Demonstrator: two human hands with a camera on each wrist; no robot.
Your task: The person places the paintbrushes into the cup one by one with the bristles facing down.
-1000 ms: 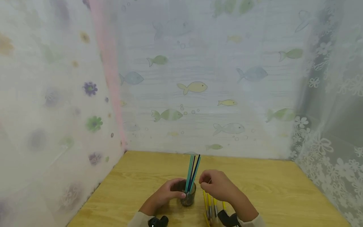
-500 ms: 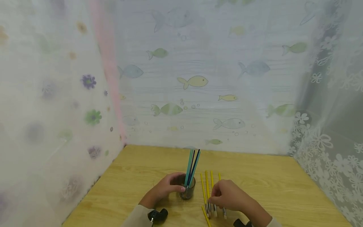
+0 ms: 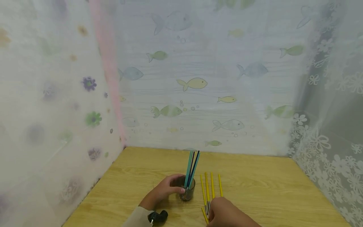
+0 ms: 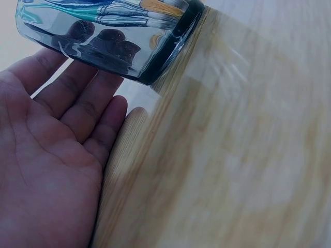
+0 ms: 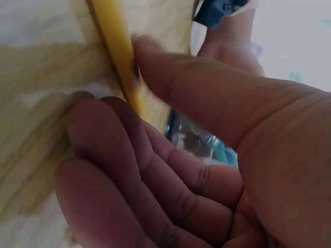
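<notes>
Step, as judged: singling out one yellow brush [image 5: 116, 39] with the right hand [image 3: 228, 215]. Best done by pinching the handle squarely between thumb and fingertips, lifting clear of its neighbours; the left hand [image 3: 164, 190] should steady the glass [image 3: 193, 191] lightly, since the tall handles could make it top-heavy.

Hands: left grips the glass, fingers round its wall. Right has thumb apart from loosely bent fingers, brush handle between; contact unclear.

Positions: glass upright, roughly midway between the table's [image 3: 263, 186] left and right edges, blue and teal brushes [image 3: 188, 170] inside. Four yellow handles [image 3: 207, 184] lie right of it, ends toward the far edge; right hand hides some lower ends.
</notes>
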